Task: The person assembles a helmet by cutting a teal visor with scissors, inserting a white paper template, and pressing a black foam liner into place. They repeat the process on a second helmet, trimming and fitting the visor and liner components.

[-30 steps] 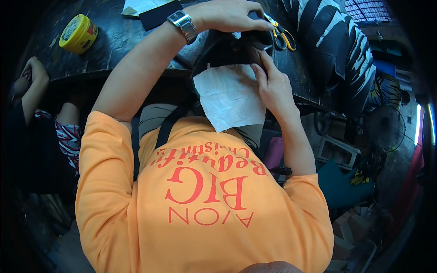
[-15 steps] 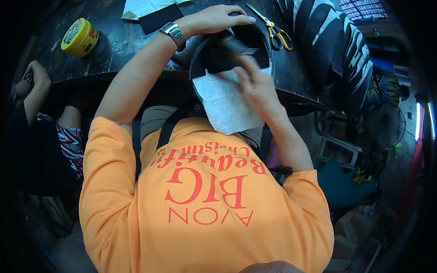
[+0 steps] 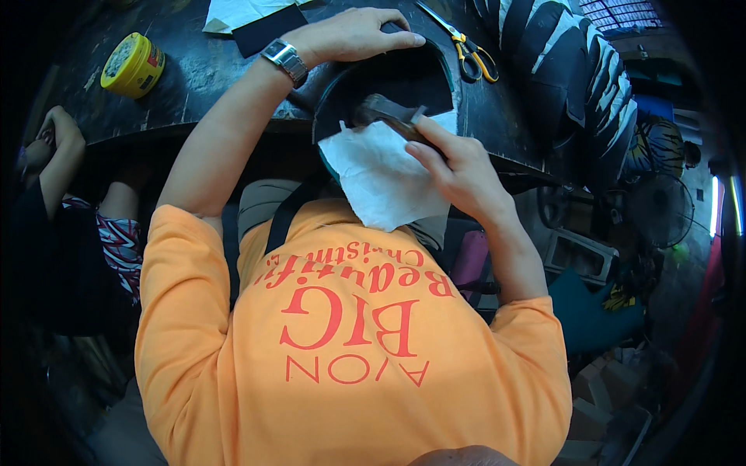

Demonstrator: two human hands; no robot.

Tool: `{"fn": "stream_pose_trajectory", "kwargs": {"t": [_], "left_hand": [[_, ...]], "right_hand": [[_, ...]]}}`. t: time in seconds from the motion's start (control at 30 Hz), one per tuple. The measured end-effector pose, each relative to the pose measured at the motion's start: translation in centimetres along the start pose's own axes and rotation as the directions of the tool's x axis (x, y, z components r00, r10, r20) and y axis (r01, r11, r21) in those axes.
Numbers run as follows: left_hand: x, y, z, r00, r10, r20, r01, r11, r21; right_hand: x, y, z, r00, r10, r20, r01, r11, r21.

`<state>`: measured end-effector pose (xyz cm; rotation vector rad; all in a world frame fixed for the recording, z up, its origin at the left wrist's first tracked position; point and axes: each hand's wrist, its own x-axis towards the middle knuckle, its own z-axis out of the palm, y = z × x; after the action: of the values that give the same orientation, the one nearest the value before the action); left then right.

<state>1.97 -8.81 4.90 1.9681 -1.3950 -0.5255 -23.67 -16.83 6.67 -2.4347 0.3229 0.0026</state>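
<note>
My left hand (image 3: 353, 35) grips the far rim of a black curved piece (image 3: 416, 78), its thumb along the edge and its other fingers partly hidden. A metal watch (image 3: 286, 60) is on that wrist. In my right hand (image 3: 458, 167) is a dark brown hand tool (image 3: 392, 113), perhaps a brush; blur hides its working end. It is held over the black piece, beside the upper edge of a crumpled white sheet (image 3: 381, 175). The sheet covers the piece's near part and hangs over the table edge toward my lap.
Yellow-handled scissors (image 3: 470, 58) lie right of the black piece. A yellow tub (image 3: 134, 66) stands at left on the dark table (image 3: 210, 66). A black rectangle (image 3: 268, 31) lies by white sheets. Black-and-white pieces (image 3: 544, 70) are piled at right. Another person's arm (image 3: 62, 140) shows far left.
My right hand has drawn back toward me and to the right with the tool. The black piece and white sheet have shifted slightly left, and my left hand still grips the rim.
</note>
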Motion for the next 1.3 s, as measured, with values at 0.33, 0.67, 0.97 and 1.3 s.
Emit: {"fn": "stream_pose_trajectory", "kwargs": {"t": [0.33,0.67,0.97,1.3], "left_hand": [[1.8,3.5,-0.6,0.965,-0.233,0.122,0.168,0.902,0.397],[4.1,3.0,0.4,0.959,-0.197,0.203,0.102,0.910,0.401],[2.3,2.3,0.4,0.979,-0.161,0.124,0.115,0.943,0.312],[2.2,2.5,0.1,0.984,-0.148,0.103,0.115,0.955,0.275]], "right_hand": [[-0.4,3.0,0.5,0.956,0.083,-0.283,-0.085,0.996,0.005],[3.5,5.8,1.9,0.951,0.019,-0.309,-0.069,0.986,-0.151],[-1.7,5.5,2.2,0.930,0.143,-0.339,-0.157,0.988,-0.012],[-5.3,4.2,0.2,0.860,0.206,-0.467,0.044,0.882,0.470]]}}
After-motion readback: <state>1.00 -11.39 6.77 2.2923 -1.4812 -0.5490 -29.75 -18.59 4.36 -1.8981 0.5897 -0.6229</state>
